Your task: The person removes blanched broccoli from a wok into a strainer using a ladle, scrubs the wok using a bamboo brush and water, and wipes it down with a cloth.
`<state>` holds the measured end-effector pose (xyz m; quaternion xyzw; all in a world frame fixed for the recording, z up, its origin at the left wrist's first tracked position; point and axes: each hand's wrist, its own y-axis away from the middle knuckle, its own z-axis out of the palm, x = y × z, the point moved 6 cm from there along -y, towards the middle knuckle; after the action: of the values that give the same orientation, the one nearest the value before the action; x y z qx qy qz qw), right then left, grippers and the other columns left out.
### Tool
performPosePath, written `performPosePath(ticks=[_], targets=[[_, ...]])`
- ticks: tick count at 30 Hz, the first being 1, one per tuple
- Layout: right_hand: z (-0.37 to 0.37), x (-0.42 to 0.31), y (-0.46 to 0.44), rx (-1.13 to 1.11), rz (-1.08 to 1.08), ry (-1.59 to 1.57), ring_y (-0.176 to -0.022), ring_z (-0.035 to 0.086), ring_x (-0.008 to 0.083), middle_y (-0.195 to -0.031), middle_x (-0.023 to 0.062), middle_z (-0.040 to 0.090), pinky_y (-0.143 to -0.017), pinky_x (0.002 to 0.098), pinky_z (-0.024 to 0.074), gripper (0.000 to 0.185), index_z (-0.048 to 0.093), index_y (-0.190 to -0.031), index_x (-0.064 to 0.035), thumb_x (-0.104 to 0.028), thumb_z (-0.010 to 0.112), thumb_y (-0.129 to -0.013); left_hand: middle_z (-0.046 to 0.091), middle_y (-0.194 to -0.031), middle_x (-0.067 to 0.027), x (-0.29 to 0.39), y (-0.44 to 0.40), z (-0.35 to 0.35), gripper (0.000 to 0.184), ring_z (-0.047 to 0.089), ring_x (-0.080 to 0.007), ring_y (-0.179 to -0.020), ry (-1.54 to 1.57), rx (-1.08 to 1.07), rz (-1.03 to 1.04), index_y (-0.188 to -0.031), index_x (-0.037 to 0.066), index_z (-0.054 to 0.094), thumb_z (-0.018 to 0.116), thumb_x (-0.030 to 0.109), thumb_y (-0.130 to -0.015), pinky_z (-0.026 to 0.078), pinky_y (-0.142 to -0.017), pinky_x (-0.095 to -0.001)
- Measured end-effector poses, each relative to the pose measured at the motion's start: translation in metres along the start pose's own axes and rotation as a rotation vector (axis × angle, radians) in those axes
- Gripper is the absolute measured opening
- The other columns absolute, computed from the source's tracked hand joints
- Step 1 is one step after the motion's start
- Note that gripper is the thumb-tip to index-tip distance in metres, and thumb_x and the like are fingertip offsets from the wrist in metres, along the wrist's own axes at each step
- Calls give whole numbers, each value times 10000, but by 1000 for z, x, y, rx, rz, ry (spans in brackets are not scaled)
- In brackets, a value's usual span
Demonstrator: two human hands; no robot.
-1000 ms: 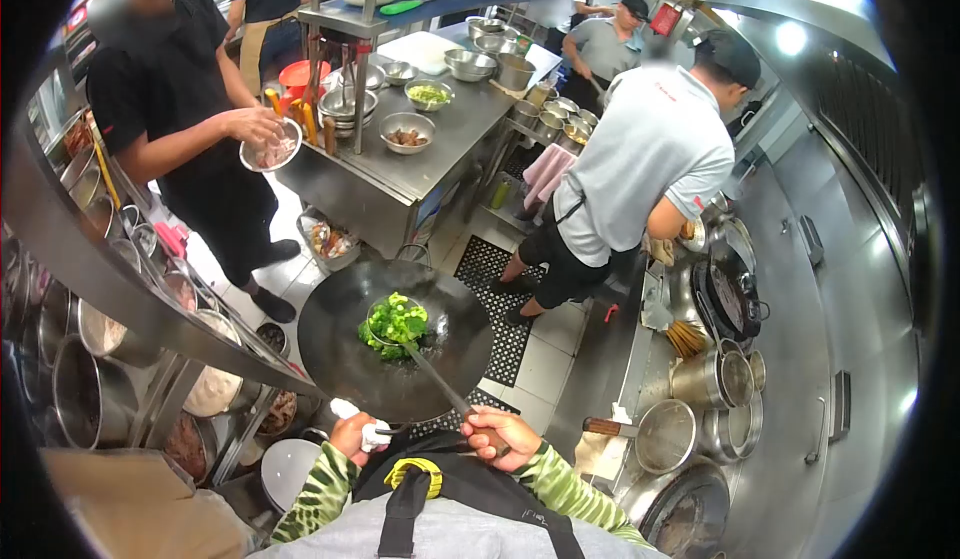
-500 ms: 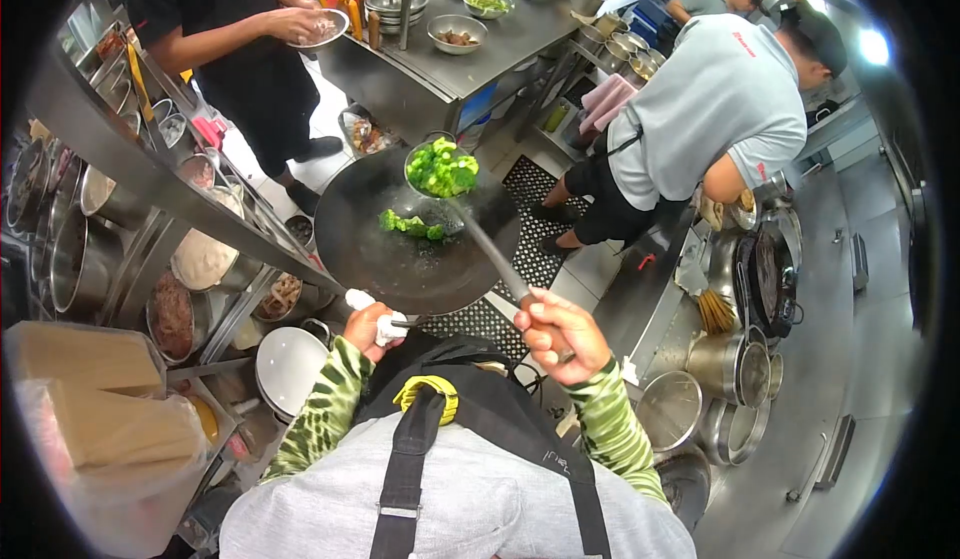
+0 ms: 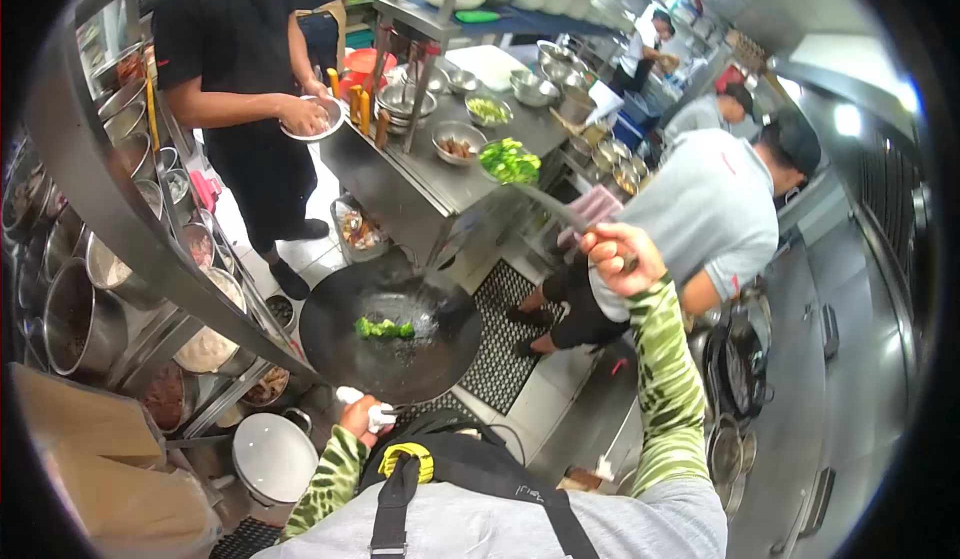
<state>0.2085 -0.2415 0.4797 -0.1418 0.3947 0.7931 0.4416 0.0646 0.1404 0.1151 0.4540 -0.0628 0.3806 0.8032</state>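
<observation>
My right hand (image 3: 625, 257) is closed around the handle of a long ladle (image 3: 552, 203), held out and raised toward the steel counter. Its bowl is heaped with green broccoli (image 3: 510, 162), which appears beside the metal bowl of brown pieces (image 3: 458, 147); I cannot tell whether they touch. Low in front of me, my left hand (image 3: 358, 420) grips a white cloth (image 3: 380, 418) at the near rim of the large dark wok (image 3: 440, 344). The wok's handle is mostly hidden by that cloth and hand. A few broccoli florets (image 3: 384, 329) lie in the wok's wet bottom.
A person in black (image 3: 235, 89) stands across to the left, one hand in a white bowl (image 3: 322, 124). At right, a person in grey (image 3: 715, 199) bends over the stove side. Pots of ingredients line the left rack (image 3: 255, 329). A white pot (image 3: 275, 457) sits lower left.
The loaded ladle has moved from above the wok, away and to the right, to the counter. My right arm is stretched farther out. The left hand keeps its grip at the wok.
</observation>
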Motion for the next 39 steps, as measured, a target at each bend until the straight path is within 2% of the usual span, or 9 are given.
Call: performPosePath(ticks=[5,14,21,26,29,32,35,36,39], targets=[[-9,-144,-78,-17,63,31,-574,536,78,-792,68,545,-433,191,435,210,514,-887,53,-151,546,-924,630,-743,-119,12,-3,16,118,640,-250,-612,73,81,21,-850,35,578,550,133,-790,536,-473,-384],[-98,-371,-259,209,-340,364,-521,525,80,-787,105,598,-387,175,421,129,510,-865,3,-97,590,-850,622,-760,-123,6,-40,53,146,634,-257,-630,171,330,56,-902,25,563,529,109,-788,531,-478,-392],[-200,-406,-424,688,-567,1016,-456,550,171,-596,98,578,-369,318,424,33,585,-788,-22,-50,597,-776,653,-792,-152,8,-53,104,279,636,-263,-622,267,466,110,-1006,-7,602,539,99,-756,516,-442,-371],[-260,-401,-489,1073,-1097,1848,-551,603,341,-744,177,628,-586,412,496,439,586,-1123,75,-85,538,-717,654,-837,-191,-12,-64,100,328,638,-282,-639,299,474,124,-1043,-35,579,533,110,-752,516,-450,-380],[-271,-401,-496,1050,-1340,1724,-523,601,291,-803,164,638,-519,387,489,535,522,-1259,60,-90,553,-747,655,-854,-201,-15,-68,98,335,640,-290,-658,281,467,129,-1047,-44,571,530,110,-752,515,-459,-391],[-251,-376,-474,659,-951,809,-484,576,213,-789,124,623,-444,330,463,557,455,-1316,53,-80,568,-787,655,-852,-203,-11,-70,103,333,641,-295,-671,273,457,127,-1046,-45,570,526,107,-753,513,-466,-399],[-229,-310,-429,363,-1006,491,-439,515,149,-752,68,573,-380,280,423,529,370,-1318,45,-17,574,-834,656,-846,-201,-15,-75,92,327,636,-300,-664,301,426,105,-1047,-36,572,514,100,-755,504,-465,-409],[-195,-262,-392,239,-1037,394,-435,500,137,-739,32,530,-366,275,422,226,471,-1044,-43,2,548,-836,657,-848,-194,-14,-73,92,324,636,-295,-667,293,427,79,-1048,-28,574,512,98,-756,505,-468,-406],[-186,-181,-335,58,-735,164,-498,531,120,-776,42,532,-379,294,475,386,394,-1238,-71,-13,527,-880,660,-860,-141,-13,-73,80,305,645,-266,-702,247,352,2,-1053,-9,577,521,104,-776,504,-477,-384]])
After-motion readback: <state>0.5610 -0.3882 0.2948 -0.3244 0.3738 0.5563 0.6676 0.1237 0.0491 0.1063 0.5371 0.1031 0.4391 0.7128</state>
